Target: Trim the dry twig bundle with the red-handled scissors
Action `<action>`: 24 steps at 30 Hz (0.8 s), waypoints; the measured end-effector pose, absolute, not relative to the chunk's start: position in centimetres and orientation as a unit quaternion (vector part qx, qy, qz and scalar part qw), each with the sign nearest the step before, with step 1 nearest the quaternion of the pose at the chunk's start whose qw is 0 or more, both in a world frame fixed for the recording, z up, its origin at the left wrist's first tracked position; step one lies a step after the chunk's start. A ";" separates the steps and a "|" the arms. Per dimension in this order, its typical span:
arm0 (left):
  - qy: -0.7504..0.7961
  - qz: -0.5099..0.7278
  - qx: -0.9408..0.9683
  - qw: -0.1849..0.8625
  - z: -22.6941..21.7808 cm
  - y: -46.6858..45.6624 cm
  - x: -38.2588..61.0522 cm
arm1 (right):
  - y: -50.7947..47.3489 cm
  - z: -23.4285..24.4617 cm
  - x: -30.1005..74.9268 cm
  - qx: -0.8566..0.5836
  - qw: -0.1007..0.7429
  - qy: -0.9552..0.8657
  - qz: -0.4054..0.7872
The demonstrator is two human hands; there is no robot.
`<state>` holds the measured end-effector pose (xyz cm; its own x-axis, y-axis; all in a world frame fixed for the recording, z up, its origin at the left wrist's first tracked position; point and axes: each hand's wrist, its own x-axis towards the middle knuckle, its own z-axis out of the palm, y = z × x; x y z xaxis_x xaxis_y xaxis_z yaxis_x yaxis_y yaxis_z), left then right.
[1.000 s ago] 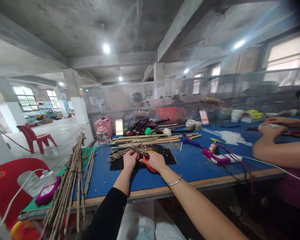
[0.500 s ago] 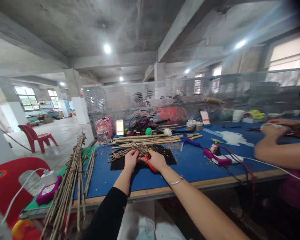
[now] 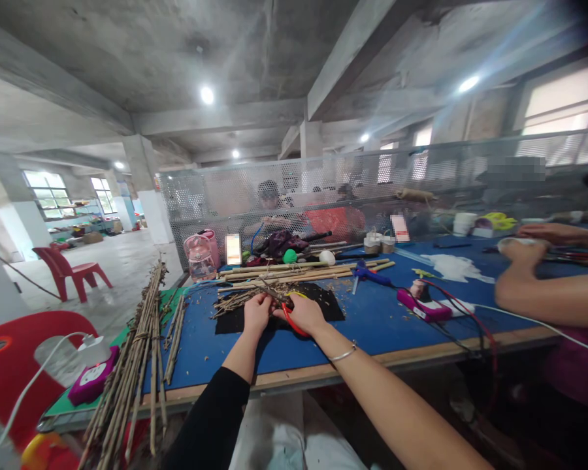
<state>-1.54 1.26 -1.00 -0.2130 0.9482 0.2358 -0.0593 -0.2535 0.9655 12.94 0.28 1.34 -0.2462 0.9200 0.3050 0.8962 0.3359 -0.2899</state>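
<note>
My right hand [image 3: 306, 314] is wrapped round a pair of shears with red and yellow handles [image 3: 292, 320], their blades pointing up and left towards my other hand. Just left of it, my left hand [image 3: 257, 312] is closed, pinching what looks like a thin twig that the fingers mostly hide. Both hands are over a black mat [image 3: 330, 303] strewn with small chips. A pile of short cut twigs [image 3: 229, 302] lies on the mat beyond my left hand.
Long sticks [image 3: 240, 277] lie behind the mat. A bundle of branches [image 3: 140, 346] overhangs the left table edge. To the right are a blue glue gun [image 3: 372, 277], a purple power strip [image 3: 424, 307] with cables, and a co-worker's arms [image 3: 534, 287]. A mesh screen [image 3: 200, 202] stands behind.
The view has shifted very slightly. My hands and the shears stay almost in the same place, with only small finger movement. The co-worker's hands have moved a little.
</note>
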 end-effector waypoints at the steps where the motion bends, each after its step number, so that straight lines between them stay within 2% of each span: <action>1: 0.462 0.626 0.485 0.399 -0.9 1.2 -1.5 | 0.3 1.4 12.9 -0.577 0.209 -0.789 0.032; 12: 0.513 0.604 0.496 0.356 -0.7 1.0 -1.7 | 0.7 1.2 12.9 -0.597 0.181 -0.781 0.044; 18: 0.505 0.627 0.433 0.405 -0.6 1.2 -1.5 | 0.7 1.0 12.9 -0.609 0.183 -0.771 0.035; 24: 0.500 0.629 0.441 0.401 -0.7 1.5 -1.5 | 0.5 1.0 12.9 -0.580 0.206 -0.787 0.030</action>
<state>-1.52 1.46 -0.68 -0.2905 0.9444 0.1540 -0.0630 -0.1794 0.9818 12.93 0.48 1.03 -0.2411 0.9261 0.2902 0.9013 0.3245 -0.2870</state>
